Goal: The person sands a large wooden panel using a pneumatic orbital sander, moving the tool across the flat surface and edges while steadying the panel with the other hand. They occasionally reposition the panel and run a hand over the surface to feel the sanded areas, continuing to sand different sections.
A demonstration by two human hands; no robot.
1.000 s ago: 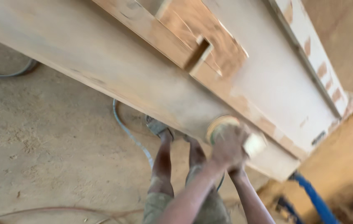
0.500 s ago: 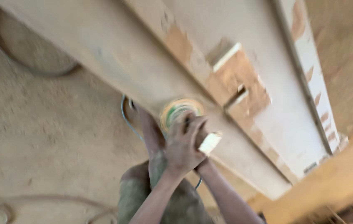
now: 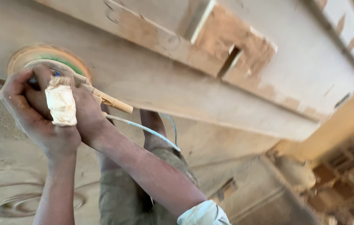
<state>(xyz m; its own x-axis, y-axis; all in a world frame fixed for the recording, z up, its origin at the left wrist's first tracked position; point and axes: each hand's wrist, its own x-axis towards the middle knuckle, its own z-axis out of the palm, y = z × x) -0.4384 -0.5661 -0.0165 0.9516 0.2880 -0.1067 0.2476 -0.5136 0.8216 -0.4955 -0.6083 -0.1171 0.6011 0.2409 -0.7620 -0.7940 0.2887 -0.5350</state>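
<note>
While the disc sander [image 3: 50, 62] is pressing against the edge of the long wooden beam [image 3: 177, 89], the left hand [image 3: 33, 112] and right hand [image 3: 83, 114] are both gripping it with fingers curled tight, its thin cable [image 3: 143, 130] trailing past dusty trousers [image 3: 131, 196].

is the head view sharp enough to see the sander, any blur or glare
Head view: hands and sander disc are fairly sharp, with slight motion softness; both the left hand and the right hand grip it. Lower right corner is smeared and out of focus. Light is warm, dusty and even, with no hard glare; the beam shades the floor beneath.
</note>
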